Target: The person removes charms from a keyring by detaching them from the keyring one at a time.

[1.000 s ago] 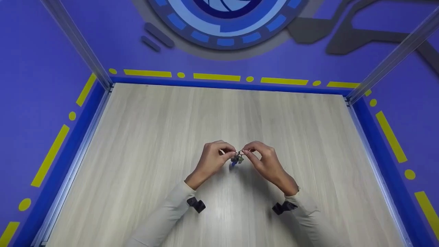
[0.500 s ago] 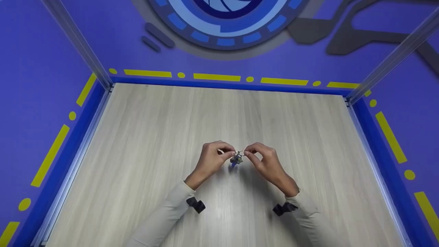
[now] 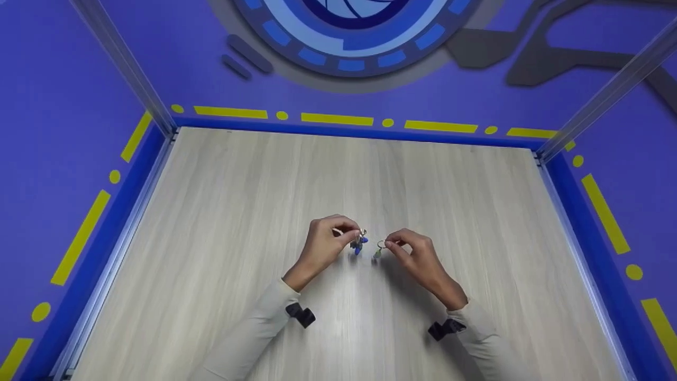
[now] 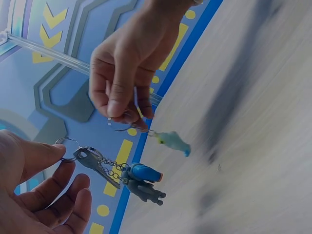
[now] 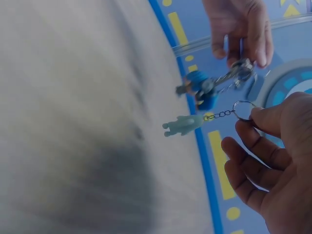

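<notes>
My left hand (image 3: 323, 243) pinches a metal key ring (image 4: 66, 141) between thumb and index finger, its other fingers loosely bent. From that ring hang a silver key (image 4: 92, 162) and short chains with a blue figure charm (image 4: 145, 172) and a grey figure charm (image 4: 141, 190). On the other side, my right hand (image 3: 423, 259) pinches a separate split ring (image 5: 235, 109). A pale green figure charm (image 5: 183, 125) dangles from it on a short chain. The two sets hang apart above the table, a small gap between them in the head view.
Under the hands lies a light wood-grain tabletop (image 3: 264, 185). Blue panels (image 3: 344, 100) with yellow marks stand at the back and both sides, with metal posts at the corners. A black wrist camera (image 3: 300, 315) sits on the left sleeve, another (image 3: 446, 329) on the right.
The hands have drawn apart, the right one moving right and toward the body. The ring with the green charm has come away from the bunch in the left hand.
</notes>
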A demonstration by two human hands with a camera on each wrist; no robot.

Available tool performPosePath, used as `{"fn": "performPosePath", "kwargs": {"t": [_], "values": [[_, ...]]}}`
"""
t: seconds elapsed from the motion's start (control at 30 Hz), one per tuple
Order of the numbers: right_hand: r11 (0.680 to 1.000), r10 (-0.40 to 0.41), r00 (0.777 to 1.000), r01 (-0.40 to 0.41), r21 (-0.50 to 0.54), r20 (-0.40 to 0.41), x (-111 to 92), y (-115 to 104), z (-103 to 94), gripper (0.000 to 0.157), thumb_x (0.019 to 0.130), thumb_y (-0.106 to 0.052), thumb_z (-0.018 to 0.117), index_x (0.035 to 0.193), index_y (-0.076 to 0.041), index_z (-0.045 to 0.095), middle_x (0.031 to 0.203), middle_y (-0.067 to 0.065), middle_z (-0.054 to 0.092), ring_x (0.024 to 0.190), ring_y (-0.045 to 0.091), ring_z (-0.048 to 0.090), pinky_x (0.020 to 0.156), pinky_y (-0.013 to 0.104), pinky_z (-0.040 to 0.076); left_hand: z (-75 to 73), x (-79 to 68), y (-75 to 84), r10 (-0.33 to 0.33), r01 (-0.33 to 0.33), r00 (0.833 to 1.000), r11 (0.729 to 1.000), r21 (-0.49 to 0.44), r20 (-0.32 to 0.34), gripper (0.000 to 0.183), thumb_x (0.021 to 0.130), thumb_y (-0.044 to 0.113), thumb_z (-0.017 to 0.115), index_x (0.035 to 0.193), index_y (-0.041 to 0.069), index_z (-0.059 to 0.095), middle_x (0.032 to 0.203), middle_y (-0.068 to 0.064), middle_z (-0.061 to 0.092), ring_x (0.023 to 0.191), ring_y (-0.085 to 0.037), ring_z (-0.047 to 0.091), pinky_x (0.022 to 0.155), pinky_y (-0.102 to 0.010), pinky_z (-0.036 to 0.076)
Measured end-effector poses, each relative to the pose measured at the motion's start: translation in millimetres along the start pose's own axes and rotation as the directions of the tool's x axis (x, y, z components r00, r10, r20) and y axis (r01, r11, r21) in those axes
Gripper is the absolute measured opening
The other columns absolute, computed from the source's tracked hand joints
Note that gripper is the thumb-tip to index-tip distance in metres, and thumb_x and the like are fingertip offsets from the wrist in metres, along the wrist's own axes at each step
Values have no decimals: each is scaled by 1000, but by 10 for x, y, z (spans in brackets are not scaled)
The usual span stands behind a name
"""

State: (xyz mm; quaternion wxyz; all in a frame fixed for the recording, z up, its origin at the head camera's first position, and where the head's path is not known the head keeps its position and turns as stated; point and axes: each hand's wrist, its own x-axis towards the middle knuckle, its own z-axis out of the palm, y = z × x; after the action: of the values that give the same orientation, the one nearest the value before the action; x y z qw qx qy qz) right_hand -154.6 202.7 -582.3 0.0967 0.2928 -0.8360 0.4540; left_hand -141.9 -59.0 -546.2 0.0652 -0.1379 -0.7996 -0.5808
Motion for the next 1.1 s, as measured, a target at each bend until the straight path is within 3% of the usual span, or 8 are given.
{"fn": "performPosePath", "kwargs": {"t": [0.1, 0.23, 0.4, 0.63, 0.87, 1.1], "values": [[1000, 22, 1000, -22, -19, 5, -34, 114, 10, 10, 97, 5, 80, 99, -4, 79, 97, 2, 79, 91, 19, 75, 81, 49, 63, -20, -1, 7, 8, -8, 1000, 1000, -6, -1, 7, 98, 3, 83, 98, 10, 84, 95, 4, 80, 87, -11, 73, 79, -42, 63], [998, 46, 999, -47, -46, -24, -22, 282, 27, 11, 96, 7, 80, 98, -4, 79, 96, 3, 78, 91, 21, 73, 82, 43, 62, -32, 10, 15, 12, -12, 1000, 1000, -6, -5, 7, 98, 3, 83, 98, 10, 85, 95, 4, 80, 87, -12, 73, 79, -41, 63], [990, 123, 991, -126, -56, -45, 62, 445, 32, 6, 99, 1, 79, 99, -4, 80, 98, 7, 78, 95, 22, 72, 88, 37, 59, -34, 16, 21, 4, -4, 1000, 1000, -1, -5, 7, 98, 4, 83, 99, 10, 85, 95, 4, 80, 88, -12, 73, 80, -38, 62], [975, 214, 977, -215, -61, -21, 185, 638, 80, 7, 100, 2, 78, 100, -5, 81, 99, 8, 77, 100, 24, 69, 90, 37, 56, -29, 20, 19, -4, 4, 1000, 1000, -2, -14, 8, 97, 1, 83, 97, 9, 84, 94, 2, 80, 84, -11, 72, 80, -38, 62], [961, 263, 965, -263, -89, -4, 230, 736, 159, 2, 101, -5, 81, 101, -4, 82, 101, 8, 76, 101, 24, 64, 89, 38, 51, -39, 19, 22, -7, 7, 1000, 1000, 0, -12, 9, 97, 1, 83, 96, 10, 85, 94, 5, 80, 83, -11, 72, 78, -32, 61], [955, 280, 960, -279, -97, -6, 304, 777, 252, 4, 101, -6, 80, 101, -3, 82, 100, 9, 74, 102, 26, 61, 89, 41, 49, -57, 22, 32, -18, 18, 1000, 1000, 4, -13, 7, 97, 1, 82, 97, 9, 84, 94, 2, 80, 84, -10, 72, 80, -39, 62]]}}
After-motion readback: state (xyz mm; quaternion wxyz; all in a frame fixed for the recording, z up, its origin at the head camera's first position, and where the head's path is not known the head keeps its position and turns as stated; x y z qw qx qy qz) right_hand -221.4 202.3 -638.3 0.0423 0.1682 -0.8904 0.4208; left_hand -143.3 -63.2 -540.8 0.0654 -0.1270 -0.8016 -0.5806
